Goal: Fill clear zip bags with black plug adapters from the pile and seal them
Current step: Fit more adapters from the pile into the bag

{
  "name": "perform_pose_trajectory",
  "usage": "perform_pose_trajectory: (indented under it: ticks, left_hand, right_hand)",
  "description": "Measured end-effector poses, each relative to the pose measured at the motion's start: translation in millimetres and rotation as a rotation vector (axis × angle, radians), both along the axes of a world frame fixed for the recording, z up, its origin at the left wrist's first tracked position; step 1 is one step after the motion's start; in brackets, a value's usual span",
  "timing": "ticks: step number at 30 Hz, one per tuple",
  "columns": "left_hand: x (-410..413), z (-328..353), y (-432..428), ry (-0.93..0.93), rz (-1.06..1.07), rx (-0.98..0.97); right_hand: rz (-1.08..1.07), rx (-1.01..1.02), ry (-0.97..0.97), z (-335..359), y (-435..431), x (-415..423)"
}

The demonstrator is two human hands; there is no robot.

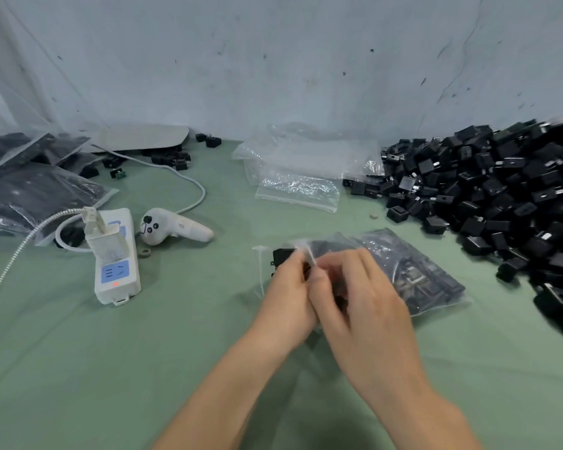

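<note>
A clear zip bag (pixel 413 274) filled with black plug adapters lies on the green cloth at centre right. My left hand (pixel 288 297) and my right hand (pixel 361 293) meet at the bag's open left end, and both pinch its zip strip between thumb and fingers. The hands are motion-blurred. A large pile of loose black adapters (pixel 501 196) covers the right side. Empty clear zip bags (pixel 299 180) lie behind the filled bag, near the wall.
Filled bags (pixel 30 190) are stacked at the far left. A white power strip (pixel 116 264) with a charger and cables sits left of centre, beside a white handheld controller (pixel 173 227). A few stray adapters (pixel 176 160) lie near a flat white device (pixel 140 138).
</note>
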State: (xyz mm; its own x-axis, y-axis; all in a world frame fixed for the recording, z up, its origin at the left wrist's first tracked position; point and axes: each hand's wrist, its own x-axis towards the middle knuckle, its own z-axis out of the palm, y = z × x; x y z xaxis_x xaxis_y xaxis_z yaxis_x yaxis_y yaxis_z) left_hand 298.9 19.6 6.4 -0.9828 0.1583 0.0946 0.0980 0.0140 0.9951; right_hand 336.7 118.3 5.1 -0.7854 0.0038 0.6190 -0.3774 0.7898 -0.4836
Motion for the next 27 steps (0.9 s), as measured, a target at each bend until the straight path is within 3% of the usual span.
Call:
perform_pose_trajectory:
  ticks: [2,4,11,22,27]
  left_hand:
    - [1.3,-0.2,2.2,-0.130,0.033,0.194]
    - [0.6,-4.8,6.1,-0.148,0.133,0.247]
    - [-0.8,-17.8,7.3,-0.041,0.312,0.060]
    - [9.2,-19.4,-10.9,0.040,0.221,-0.024]
    - [16.8,-33.1,-17.6,0.186,0.310,-0.422]
  right_hand:
    - [0.065,0.072,0.028,-11.8,6.8,4.1]
    - [0.126,0.156,0.071,-22.4,17.7,6.5]
    - [0.173,0.262,0.181,-43.7,44.5,-2.7]
    - [0.168,0.335,0.279,-54.4,40.5,-6.6]
    - [0.148,0.356,0.282,-54.8,41.3,-5.3]
